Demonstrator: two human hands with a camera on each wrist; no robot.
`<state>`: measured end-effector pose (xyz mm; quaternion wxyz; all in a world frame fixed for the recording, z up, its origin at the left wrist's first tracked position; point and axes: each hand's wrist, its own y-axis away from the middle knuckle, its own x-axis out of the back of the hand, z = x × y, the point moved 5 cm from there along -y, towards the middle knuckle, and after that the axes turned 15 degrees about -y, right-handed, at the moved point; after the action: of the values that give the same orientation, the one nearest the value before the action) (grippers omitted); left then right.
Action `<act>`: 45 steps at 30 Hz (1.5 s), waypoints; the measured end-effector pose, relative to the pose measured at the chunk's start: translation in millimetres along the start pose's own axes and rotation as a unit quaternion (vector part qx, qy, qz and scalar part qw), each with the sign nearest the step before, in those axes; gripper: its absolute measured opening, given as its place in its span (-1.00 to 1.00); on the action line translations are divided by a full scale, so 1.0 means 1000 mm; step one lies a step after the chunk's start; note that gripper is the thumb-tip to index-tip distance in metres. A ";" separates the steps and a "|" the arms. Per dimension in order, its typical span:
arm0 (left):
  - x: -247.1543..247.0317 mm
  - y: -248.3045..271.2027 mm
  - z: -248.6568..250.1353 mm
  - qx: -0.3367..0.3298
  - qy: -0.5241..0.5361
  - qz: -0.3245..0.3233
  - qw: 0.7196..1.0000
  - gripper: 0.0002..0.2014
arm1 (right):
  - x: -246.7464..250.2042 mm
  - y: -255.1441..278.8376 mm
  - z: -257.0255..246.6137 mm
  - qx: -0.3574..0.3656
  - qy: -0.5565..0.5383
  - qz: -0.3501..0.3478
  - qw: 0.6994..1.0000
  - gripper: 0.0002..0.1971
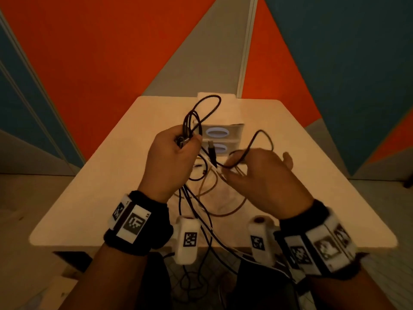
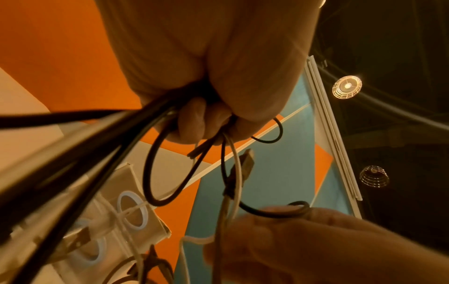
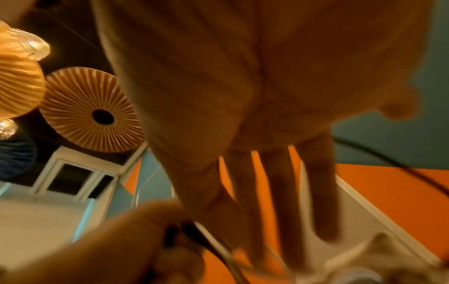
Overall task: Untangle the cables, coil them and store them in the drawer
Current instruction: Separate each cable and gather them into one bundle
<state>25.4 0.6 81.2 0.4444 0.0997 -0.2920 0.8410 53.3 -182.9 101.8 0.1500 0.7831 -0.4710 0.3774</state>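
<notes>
My left hand (image 1: 185, 142) is raised above the table and grips a bundle of black cable loops (image 1: 206, 106) that stand up from the fist. In the left wrist view, the left hand (image 2: 206, 123) closes round several black strands and a white one, and a USB plug (image 2: 245, 163) dangles below. My right hand (image 1: 237, 168) is beside it with straight, spread fingers (image 3: 279, 192); a black cable (image 1: 252, 142) drapes across them. Below both hands, a tangle of brown, white and black cables (image 1: 212, 184) lies on the table.
A small white drawer unit (image 1: 235, 127) with two oval-handled drawers, both closed, stands at the middle back of the pale table (image 1: 111, 175). Black cables trail over the table's near edge to the floor. Orange and blue wall panels rise behind.
</notes>
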 end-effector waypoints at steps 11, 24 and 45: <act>-0.005 -0.004 0.021 -0.039 -0.014 0.037 0.998 -0.78 | -0.005 -0.002 -0.006 0.064 -0.153 0.006 0.986 -0.58; 0.067 -0.041 0.036 -0.020 0.190 0.161 0.968 -0.71 | -0.018 -0.030 0.096 -0.011 -0.273 0.105 0.956 -0.71; 0.081 -0.013 0.014 -0.007 0.123 0.176 0.977 -0.77 | 0.087 -0.041 0.007 0.186 -0.551 0.143 0.801 -0.87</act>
<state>-13.1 53.6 132.7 0.3222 -0.0604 -0.2535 0.9101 115.0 -220.1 165.5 -0.3388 0.7957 -0.5017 -0.0201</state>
